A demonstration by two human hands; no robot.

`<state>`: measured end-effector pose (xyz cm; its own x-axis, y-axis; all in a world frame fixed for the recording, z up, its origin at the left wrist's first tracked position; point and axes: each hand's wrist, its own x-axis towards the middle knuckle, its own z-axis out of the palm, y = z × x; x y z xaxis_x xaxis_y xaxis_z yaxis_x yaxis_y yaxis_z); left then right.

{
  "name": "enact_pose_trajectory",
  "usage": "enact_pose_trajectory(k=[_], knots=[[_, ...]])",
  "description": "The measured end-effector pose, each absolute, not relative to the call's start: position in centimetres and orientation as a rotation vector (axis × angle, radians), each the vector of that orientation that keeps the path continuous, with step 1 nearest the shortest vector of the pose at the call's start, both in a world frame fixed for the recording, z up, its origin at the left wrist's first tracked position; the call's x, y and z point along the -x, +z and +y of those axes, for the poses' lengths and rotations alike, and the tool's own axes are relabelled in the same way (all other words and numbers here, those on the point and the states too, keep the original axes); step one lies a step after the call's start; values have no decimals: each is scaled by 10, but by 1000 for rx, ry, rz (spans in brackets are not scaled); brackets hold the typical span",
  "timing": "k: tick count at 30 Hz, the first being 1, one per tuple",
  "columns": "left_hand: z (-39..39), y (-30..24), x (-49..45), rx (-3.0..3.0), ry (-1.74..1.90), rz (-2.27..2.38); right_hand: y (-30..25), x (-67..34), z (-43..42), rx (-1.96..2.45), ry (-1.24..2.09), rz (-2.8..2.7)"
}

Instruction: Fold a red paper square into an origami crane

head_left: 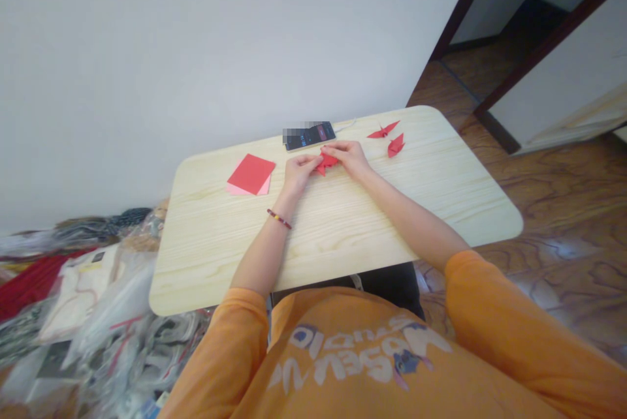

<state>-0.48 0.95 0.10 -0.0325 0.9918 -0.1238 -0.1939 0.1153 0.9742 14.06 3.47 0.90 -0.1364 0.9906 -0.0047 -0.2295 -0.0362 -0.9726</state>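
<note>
Between my two hands is a small piece of folded red origami paper (327, 160), low over the middle of the table near the phone. My left hand (298, 173) pinches its left side, fingers closed on it. On the other side, my right hand (349, 155) grips the upper right part with thumb and fingers together. Fingertips hide parts of the folds. To the right lie two folded red paper cranes: one crane (385, 130) has its wings spread, and the nearer crane (396, 145) looks more compact. Left of my hands rests a stack of square red paper (251, 173) over pink sheets (264, 188).
A phone (309, 136) with a lit screen and a white cable lies at the table's back edge by the wall. The pale wood table (220, 262) has rounded corners. Plastic-bagged goods (112, 295) are piled on the left. A doorway opens at the right.
</note>
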Motion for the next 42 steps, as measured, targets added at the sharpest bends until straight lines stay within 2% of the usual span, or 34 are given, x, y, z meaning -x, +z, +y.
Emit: enact_pose_trajectory(k=[19,42], knots=[[7,3,4,-1026,1197,1136,8,-141,35,1046,1359,-1139],[8,4,3,-1000,1210,1112,13,-143,36,1017,1473,-1036]])
